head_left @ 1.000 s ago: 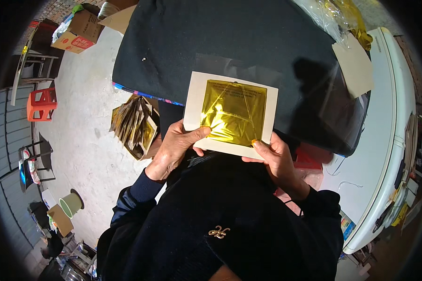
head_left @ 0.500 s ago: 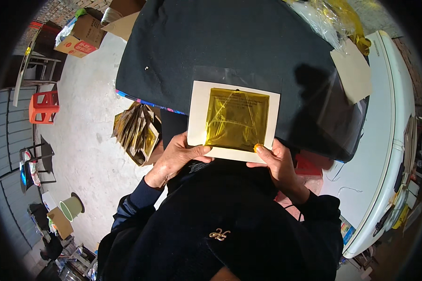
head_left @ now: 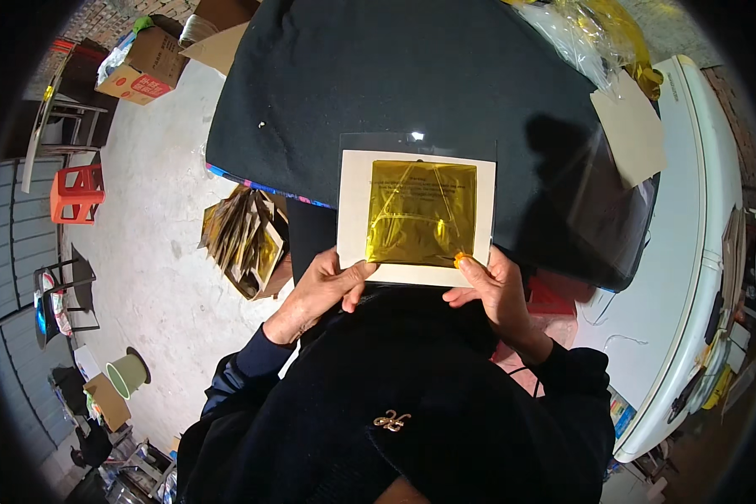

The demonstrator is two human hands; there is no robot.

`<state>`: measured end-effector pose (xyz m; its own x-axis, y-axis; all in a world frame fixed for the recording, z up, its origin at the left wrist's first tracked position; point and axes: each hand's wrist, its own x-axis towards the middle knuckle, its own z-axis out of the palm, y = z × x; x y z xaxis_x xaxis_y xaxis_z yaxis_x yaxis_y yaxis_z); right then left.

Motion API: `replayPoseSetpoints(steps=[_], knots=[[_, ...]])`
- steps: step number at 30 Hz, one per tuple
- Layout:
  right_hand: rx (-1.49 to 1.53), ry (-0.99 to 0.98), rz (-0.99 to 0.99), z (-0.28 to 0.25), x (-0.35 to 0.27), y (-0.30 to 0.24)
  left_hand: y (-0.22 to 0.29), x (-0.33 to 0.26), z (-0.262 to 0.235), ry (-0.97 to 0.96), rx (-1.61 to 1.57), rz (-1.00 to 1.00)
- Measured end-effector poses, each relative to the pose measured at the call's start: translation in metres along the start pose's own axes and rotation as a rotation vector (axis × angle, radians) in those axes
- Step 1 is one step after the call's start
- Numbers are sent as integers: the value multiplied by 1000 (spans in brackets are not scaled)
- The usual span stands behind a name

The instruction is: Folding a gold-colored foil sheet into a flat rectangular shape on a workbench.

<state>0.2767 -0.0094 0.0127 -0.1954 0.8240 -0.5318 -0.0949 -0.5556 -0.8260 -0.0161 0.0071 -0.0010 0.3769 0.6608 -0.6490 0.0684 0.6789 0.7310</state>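
Note:
A cream card [head_left: 354, 210] with a shiny gold foil square [head_left: 422, 212] on its face sits inside a clear plastic sleeve [head_left: 418, 141] over the black table [head_left: 378, 76]. My left hand [head_left: 329, 284] grips the card's lower left edge, thumb on top. My right hand [head_left: 496, 286] grips the lower right edge, with its thumb on the foil's bottom corner. The card lies nearly flat and squared to me.
A pile of gold foil cards [head_left: 248, 239] lies in a box on the floor at my left. Clear and yellow plastic bags [head_left: 596, 34] and a tan card [head_left: 632, 126] rest at the table's far right. A white appliance [head_left: 697, 277] stands on the right. Cardboard boxes [head_left: 143, 59] and a red stool [head_left: 77, 191] stand at the left.
The card has turned from tilted to square. The clear sleeve now shows over its top edge. Both hands stayed on its lower edge.

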Motion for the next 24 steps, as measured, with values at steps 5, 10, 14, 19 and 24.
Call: replayPoseSetpoints(steps=[5,10,14,19,24], knots=[[-21,15,-18,2,-1,-5,9,-4,1,-69,-133,58],[4,-22,47,-4,-2,-10,6,-6,-1,-68,-71,60],[10,-160,-2,-12,-7,-19,7,-6,0,-45,-108,51],[-14,-141,8,-10,-6,-24,5,-4,3,-21,-138,23],[-73,-35,-1,-4,-1,-27,5,-1,2,-13,-126,-22]])
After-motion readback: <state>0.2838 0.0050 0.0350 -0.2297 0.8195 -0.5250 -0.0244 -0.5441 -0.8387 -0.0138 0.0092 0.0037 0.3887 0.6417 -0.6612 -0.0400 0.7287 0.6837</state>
